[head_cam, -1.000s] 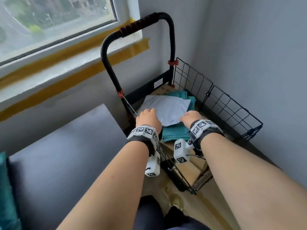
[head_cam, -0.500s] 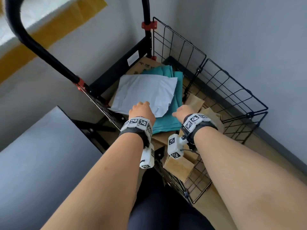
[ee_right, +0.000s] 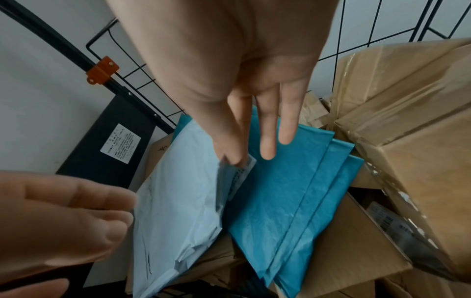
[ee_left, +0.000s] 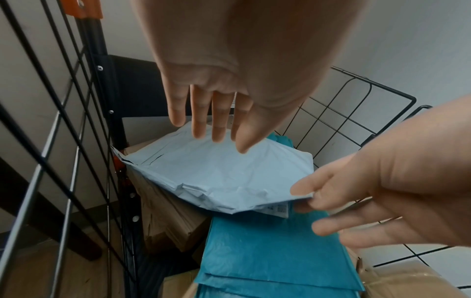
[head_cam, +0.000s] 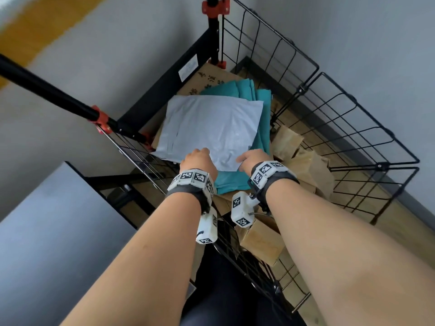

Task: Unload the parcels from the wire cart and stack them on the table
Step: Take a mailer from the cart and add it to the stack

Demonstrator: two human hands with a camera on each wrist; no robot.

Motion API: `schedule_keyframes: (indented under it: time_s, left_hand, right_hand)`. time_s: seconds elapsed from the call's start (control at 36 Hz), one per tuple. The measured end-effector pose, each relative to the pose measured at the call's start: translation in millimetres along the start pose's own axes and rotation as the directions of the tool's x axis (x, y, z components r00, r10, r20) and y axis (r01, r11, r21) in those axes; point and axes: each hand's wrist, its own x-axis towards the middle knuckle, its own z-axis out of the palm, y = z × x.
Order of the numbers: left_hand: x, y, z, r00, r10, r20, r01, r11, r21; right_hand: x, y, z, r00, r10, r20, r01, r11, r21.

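Soft even daylight, no glare; head view edges blurred w/ motion, wrist views dimmer, wide-angle warp.

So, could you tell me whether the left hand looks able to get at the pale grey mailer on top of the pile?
Probably yes: the left hand hovers open just above the pale grey mailer, which lies topmost with nothing over it.

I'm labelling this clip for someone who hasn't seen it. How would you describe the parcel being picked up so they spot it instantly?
Look inside the black wire cart in the corner of the room. On top of the pile there, over the teal mailers and among brown cardboard boxes, lies a flat pale grey-blue mailer. It is the only pale one, the topmost, and the right hand pinches its near corner.
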Motion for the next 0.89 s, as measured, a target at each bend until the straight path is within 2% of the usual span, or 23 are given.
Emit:
schedule_keyframes:
  time_s: [0.08, 0.28, 0.36, 0.47, 0.58, 0.67, 0.78, 0.89]
  left_hand:
    - [-2, 0, -3, 1.000, 0.011, -0.007, -0.011, 1.000, -0.002]
    - [-19, 8, -14, 0.998, 0.053, -0.041, -0.055, 0.998, -0.038]
    - [-30, 9, -17, 0.995, 0.068, -0.072, -0.071, 0.996, -0.049]
    - [-56, 18, -21, 0.986, 0.081, -0.149, -0.089, 0.995, -0.049]
    - [-91, 34, -32, 0.979, 0.110, -0.173, -0.111, 0.994, 0.006]
    - [-115, 44, -42, 0.971, 0.113, -0.209, -0.113, 0.994, 0.012]
    - [-147, 50, -56, 0.930, 0.134, -0.342, -0.153, 0.988, -0.030]
    - [-179, 56, -66, 0.834, 0.151, -0.530, -0.250, 0.961, -0.120]
  right_hand:
    - [-3, -4, -4, 0.997, -0.026, -0.067, 0.027, 1.000, 0.002]
    - [-30, -10, -29, 0.983, -0.166, -0.081, 0.170, 0.984, 0.043]
    - [-45, -7, -37, 0.974, -0.184, -0.133, 0.206, 0.963, 0.176]
    - [-74, -1, -49, 0.962, -0.200, -0.183, 0.259, 0.879, 0.401]
    - [-104, 5, -57, 0.932, -0.283, -0.224, 0.350, 0.861, 0.369]
    - [-128, 15, -67, 0.913, -0.285, -0.291, 0.387, 0.828, 0.406]
    - [-157, 32, -84, 0.840, -0.278, -0.466, 0.464, 0.813, 0.352]
    - [-184, 48, -100, 0.767, -0.223, -0.602, 0.463, 0.842, 0.278]
